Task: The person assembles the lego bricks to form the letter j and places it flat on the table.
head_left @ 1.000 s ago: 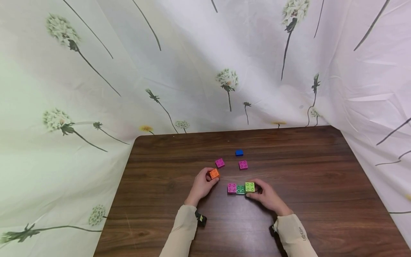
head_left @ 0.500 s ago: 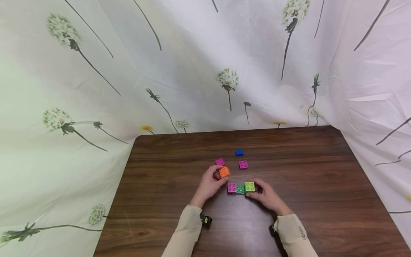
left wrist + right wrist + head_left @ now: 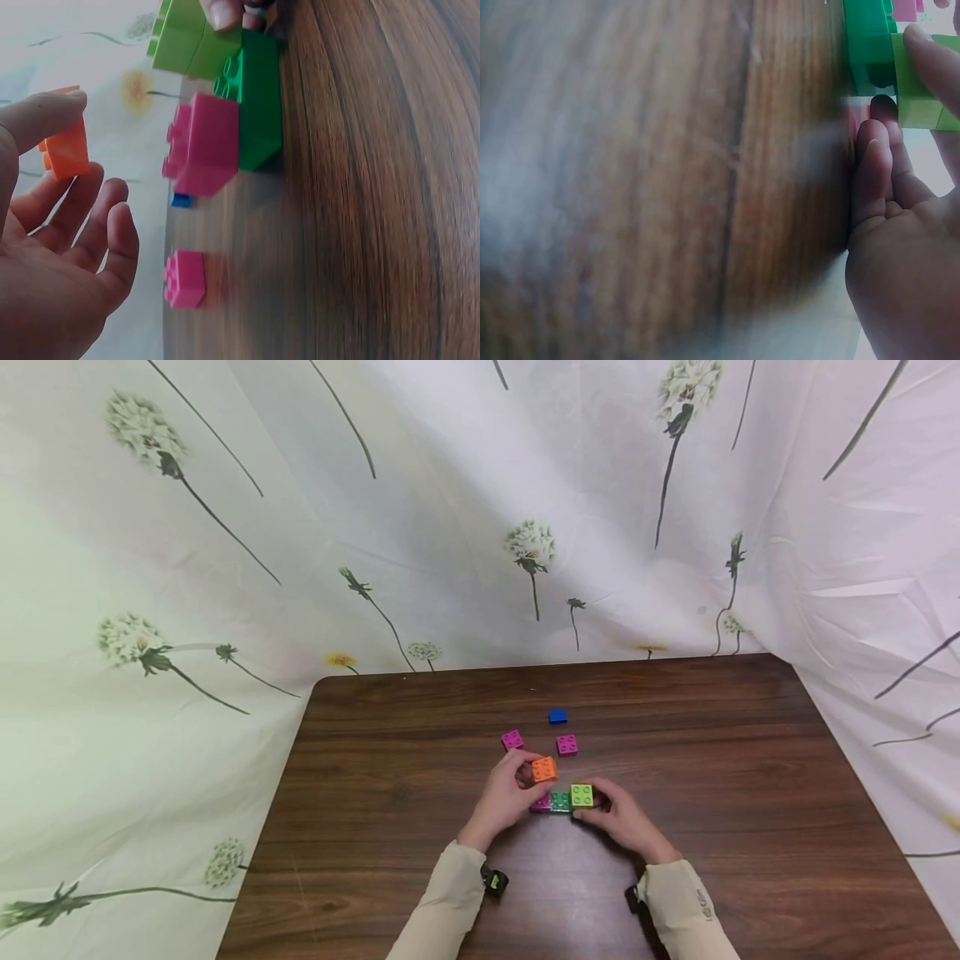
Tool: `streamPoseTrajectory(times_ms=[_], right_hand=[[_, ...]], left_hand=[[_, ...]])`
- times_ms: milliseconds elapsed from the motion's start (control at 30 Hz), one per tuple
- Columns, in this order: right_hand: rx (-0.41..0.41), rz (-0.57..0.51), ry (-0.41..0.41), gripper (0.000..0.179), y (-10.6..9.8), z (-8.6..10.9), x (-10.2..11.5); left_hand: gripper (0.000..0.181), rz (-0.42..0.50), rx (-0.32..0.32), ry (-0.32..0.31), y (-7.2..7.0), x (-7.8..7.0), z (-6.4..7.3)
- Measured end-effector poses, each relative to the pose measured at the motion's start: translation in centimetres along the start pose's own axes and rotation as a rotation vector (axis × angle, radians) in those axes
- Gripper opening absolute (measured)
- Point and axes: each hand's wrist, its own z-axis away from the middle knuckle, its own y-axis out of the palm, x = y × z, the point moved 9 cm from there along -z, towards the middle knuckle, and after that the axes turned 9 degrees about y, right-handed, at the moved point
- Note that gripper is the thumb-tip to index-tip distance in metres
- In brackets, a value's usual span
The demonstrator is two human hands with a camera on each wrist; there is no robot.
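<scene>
My left hand (image 3: 506,795) pinches an orange toy brick (image 3: 543,769) between thumb and fingers, raised off the table, as the left wrist view shows. Below it, a pink brick (image 3: 210,142) is stacked on one end of a long green brick (image 3: 261,105). Light green bricks (image 3: 581,796) sit on the green brick's other end, two high. My right hand (image 3: 626,818) grips this light green stack with thumb and fingers. In the head view the left hand partly covers the pink brick.
Behind the hands lie two loose pink bricks, a left one (image 3: 512,740) and a right one (image 3: 567,745). A blue brick (image 3: 557,717) lies farther back. The brown wooden table (image 3: 360,827) ends at a flower-print cloth (image 3: 450,527).
My left hand has moved right with the orange brick, from beside the left loose pink brick to over the stacked pink one. The right hand has stayed on the light green bricks.
</scene>
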Motion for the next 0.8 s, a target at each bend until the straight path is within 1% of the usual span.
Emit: streamPoseTrajectory(times_ms=[133,367,467,533,633,800], right_hand=[[0.0,0.0,-0.007,0.039,0.0,0.0,0.1],[-0.011,0.013,-0.024,0.04,0.0,0.0,0.1],[-0.012,0.01,-0.033,0.041,0.0,0.0,0.1],[-0.008,0.002,-0.036,0.04,0.0,0.0,0.2],[-0.005,-0.009,-0.055,0.038,0.0,0.1,0.3],[-0.006,-0.012,-0.076,0.034,-0.1,0.1,0.5]], left_hand=[[0.042,0.009,0.013,0.022,0.8,-0.6,0.0],[0.037,-0.034,0.037,0.135,2.3,-2.0,-0.1],[0.036,-0.055,0.051,0.169,3.0,-2.4,-0.1],[0.035,-0.071,0.066,0.179,3.4,-2.6,-0.1],[0.036,-0.092,0.092,0.177,4.0,-2.7,-0.1],[0.036,-0.132,0.119,0.189,4.7,-3.0,-0.1]])
